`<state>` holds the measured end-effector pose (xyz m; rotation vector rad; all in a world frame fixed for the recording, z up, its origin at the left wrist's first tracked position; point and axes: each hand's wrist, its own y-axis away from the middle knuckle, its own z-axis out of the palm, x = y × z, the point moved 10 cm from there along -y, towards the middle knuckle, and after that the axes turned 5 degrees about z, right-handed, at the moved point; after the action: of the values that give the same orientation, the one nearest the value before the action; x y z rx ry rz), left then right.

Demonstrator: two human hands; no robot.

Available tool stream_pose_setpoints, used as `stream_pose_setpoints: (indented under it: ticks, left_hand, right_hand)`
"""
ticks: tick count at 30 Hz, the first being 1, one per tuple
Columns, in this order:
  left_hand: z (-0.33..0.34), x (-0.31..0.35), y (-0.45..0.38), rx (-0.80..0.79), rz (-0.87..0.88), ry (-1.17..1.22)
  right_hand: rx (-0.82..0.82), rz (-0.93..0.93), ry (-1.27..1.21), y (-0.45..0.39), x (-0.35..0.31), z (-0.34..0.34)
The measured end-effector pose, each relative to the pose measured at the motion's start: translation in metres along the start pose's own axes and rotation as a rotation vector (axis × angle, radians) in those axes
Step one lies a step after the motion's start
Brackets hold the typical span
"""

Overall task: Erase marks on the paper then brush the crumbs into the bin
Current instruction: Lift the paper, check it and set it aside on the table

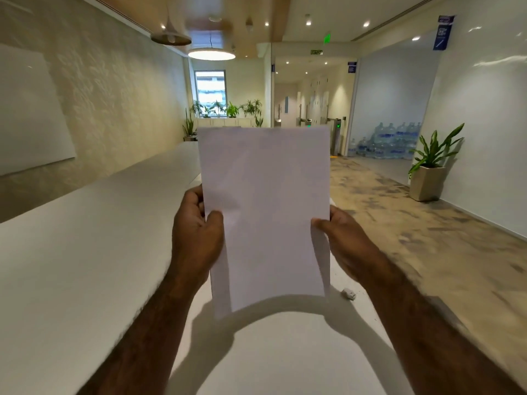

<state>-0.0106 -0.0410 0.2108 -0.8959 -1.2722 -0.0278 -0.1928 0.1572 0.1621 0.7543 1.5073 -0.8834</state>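
Head view: both hands are gripping a thin, smooth white paper (pixel 265 212) upright above the matte table (pixel 71 266), left hand (pixel 196 226) and right hand (pixel 345 238) pinching its side edges; small pale lump (pixel 349 293), perhaps an eraser, is lying nearby.

Bright ceiling lamps (pixel 211 54) light the room; soft shadows fall on the bench (pixel 71 252) below the fingers (pixel 196 195); edges bend and blur.

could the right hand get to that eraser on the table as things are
Probably yes, once it lets go: the right hand grips the paper, but the eraser lies just below it on the table, nothing between.
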Motion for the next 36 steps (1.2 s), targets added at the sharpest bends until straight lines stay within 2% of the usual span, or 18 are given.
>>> stream_pose_setpoints:
  ticks: [2,5,12,21,25,27,28,30,32,33,34,36]
  left_hand:
    - [-0.006,0.014,-0.004,0.045,0.100,-0.007]
    - [-0.009,0.008,0.002,0.055,0.149,-0.063]
    - [-0.004,-0.062,0.035,0.014,-0.062,-0.156]
    - [0.002,-0.069,0.031,-0.006,-0.139,-0.151]
    - [-0.001,-0.070,0.030,0.031,-0.125,-0.152]
    - [-0.002,-0.076,0.029,0.029,-0.124,-0.177]
    - [-0.006,-0.079,0.027,0.034,-0.131,-0.184]
    - [-0.024,-0.086,0.015,0.121,-0.162,-0.147]
    - [-0.049,-0.099,0.002,0.240,-0.232,-0.005]
    - [-0.062,-0.105,-0.004,0.296,-0.269,0.069]
    - [-0.074,-0.112,-0.008,0.342,-0.312,0.122]
    - [-0.091,-0.124,-0.013,0.401,-0.390,0.168]
  right_hand:
    - [0.061,-0.069,0.053,0.000,-0.018,0.003]
    - [0.141,-0.069,0.029,0.004,-0.010,0.005]
    - [0.154,0.065,0.096,0.017,0.043,0.028]
    - [0.158,0.086,0.042,0.020,0.038,0.025]
    - [0.143,0.058,0.036,0.019,0.035,0.025]
    - [0.137,0.100,0.058,0.016,0.046,0.026]
    - [0.178,0.132,0.053,0.014,0.053,0.021]
    - [0.368,0.181,0.095,0.015,0.067,-0.003]
    - [0.519,0.195,0.257,0.026,0.080,-0.019]
    - [0.519,0.151,0.392,0.034,0.083,-0.013]
    - [0.447,0.077,0.546,0.043,0.082,0.004]
    - [0.086,-0.079,0.781,0.067,0.090,0.073]
